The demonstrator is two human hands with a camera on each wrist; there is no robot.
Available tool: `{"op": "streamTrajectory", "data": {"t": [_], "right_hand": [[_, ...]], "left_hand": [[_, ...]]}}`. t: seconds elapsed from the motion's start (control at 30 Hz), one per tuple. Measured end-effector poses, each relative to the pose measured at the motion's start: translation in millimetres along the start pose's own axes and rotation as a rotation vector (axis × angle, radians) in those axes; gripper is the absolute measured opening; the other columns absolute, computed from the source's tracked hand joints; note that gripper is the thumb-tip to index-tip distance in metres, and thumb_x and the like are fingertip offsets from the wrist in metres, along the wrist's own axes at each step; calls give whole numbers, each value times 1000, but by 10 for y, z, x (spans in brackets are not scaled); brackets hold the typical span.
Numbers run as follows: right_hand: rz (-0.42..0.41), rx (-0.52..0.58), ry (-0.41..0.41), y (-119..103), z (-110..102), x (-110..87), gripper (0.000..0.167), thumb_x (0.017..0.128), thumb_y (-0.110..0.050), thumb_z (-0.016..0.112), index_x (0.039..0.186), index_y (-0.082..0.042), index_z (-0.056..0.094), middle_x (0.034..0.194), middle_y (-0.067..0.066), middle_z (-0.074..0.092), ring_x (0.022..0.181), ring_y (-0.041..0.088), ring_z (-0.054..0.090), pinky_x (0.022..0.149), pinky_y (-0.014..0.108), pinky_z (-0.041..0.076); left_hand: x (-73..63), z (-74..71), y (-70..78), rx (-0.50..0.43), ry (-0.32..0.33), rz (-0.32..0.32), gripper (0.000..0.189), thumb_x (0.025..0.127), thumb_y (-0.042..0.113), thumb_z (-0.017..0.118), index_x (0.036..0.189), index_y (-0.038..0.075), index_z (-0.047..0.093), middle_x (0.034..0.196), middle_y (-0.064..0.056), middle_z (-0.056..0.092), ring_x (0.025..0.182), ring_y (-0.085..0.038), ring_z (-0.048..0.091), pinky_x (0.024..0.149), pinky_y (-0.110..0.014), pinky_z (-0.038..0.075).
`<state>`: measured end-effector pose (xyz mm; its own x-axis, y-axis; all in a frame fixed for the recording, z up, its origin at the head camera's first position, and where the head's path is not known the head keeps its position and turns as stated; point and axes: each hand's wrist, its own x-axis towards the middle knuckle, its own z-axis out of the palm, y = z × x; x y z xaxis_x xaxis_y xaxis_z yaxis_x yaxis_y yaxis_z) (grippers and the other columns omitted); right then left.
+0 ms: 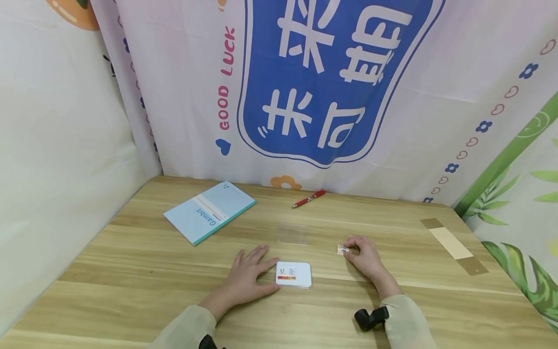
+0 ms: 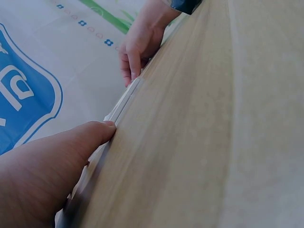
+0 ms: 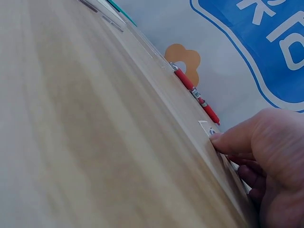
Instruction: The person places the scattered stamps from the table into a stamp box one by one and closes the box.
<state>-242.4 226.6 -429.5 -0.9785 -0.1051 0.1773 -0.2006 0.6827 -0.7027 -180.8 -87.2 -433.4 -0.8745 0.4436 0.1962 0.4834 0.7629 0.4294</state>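
Note:
A white card case (image 1: pixel 303 275) with a printed card face lies flat on the wooden table, a thin clear edge showing beneath it. My left hand (image 1: pixel 245 280) rests on the tabletop with fingers spread; the index fingertip and thumb touch the case's left corners. In the left wrist view, the thumb (image 2: pixel 97 134) presses at the edge of the case. Off to the right, my right hand (image 1: pixel 366 258) pinches a small square printed piece (image 1: pixel 341 249), like a stamp or sticker, at the table surface. The right wrist view shows thumb and fingers at its edge.
Behind the case lies a flat clear plastic cover (image 1: pixel 294 234). Farther back are a red pen (image 1: pixel 308 199) and a light blue notebook (image 1: pixel 209 212). Toward the right edge, a beige strip with brown ends (image 1: pixel 451 243) lies on the table. A printed curtain (image 1: pixel 192 97) hangs behind.

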Motion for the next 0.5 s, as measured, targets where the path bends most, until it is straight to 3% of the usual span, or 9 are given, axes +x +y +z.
{"op": "streamTrajectory", "data": {"t": [0.33, 0.5], "right_hand": [[-33, 50, 37, 4, 37, -24, 9, 73, 2, 63, 82, 1, 60, 103, 18, 52, 107, 35, 41, 91, 45, 29], [-13, 56, 46, -2, 61, -28, 10, 74, 2, 62, 84, 0, 59, 90, 11, 55, 85, 25, 50, 74, 35, 40]], "left_hand": [[4, 1, 6, -11, -23, -9, 63, 74, 58, 52, 124, 20, 49, 137, -13, 27, 126, -28, 17, 96, -54, 1], [-4, -3, 6, -1, -14, -9, 62, 74, 57, 53, 124, 20, 49, 137, -13, 27, 126, -28, 17, 96, -53, 1]]}}
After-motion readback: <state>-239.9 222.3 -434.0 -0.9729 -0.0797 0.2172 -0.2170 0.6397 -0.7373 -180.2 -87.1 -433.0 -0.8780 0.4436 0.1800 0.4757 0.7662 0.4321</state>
